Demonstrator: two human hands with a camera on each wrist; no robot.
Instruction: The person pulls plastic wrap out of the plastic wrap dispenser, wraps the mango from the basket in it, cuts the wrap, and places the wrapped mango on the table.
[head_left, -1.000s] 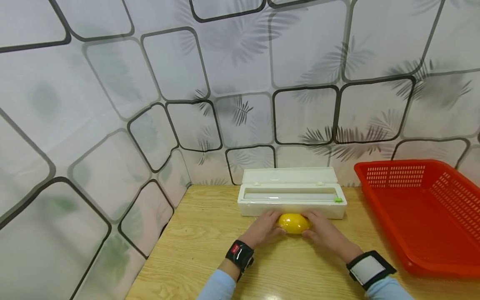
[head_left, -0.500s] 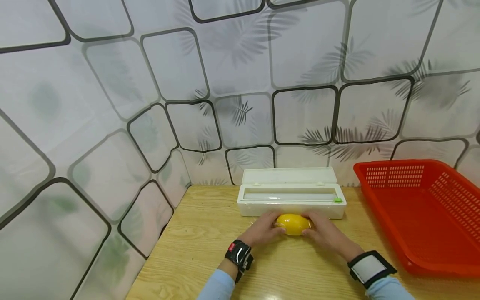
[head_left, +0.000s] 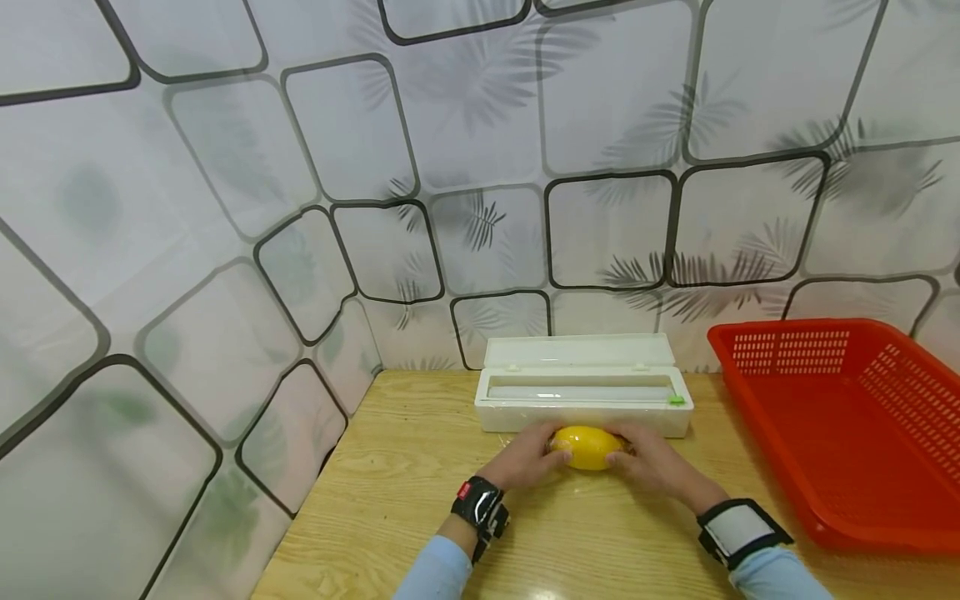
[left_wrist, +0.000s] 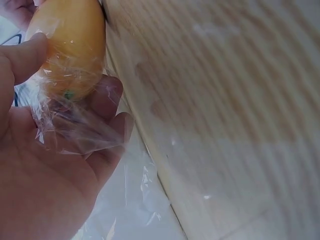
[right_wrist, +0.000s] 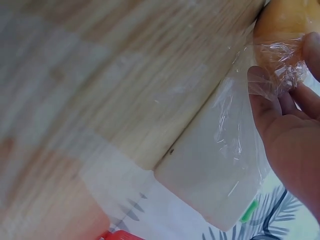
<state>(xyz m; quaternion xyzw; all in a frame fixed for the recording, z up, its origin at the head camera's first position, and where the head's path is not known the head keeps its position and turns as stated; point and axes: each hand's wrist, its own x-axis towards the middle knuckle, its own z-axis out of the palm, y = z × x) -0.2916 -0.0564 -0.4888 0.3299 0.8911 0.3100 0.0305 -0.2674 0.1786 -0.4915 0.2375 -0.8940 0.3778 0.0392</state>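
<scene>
No text is readable; the red label (head_left: 465, 490) on the black wristband (head_left: 477, 506) is too small.

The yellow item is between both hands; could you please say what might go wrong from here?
The film bunches at both ends of the item and might come undone once released. Loose film also shows in front of the box, where it could catch. The item looks smooth and rounded, so it might roll if let go.

Indoor workspace, leaf-patterned walls (head_left: 487, 142), wood-grain table (head_left: 405, 458)
</scene>
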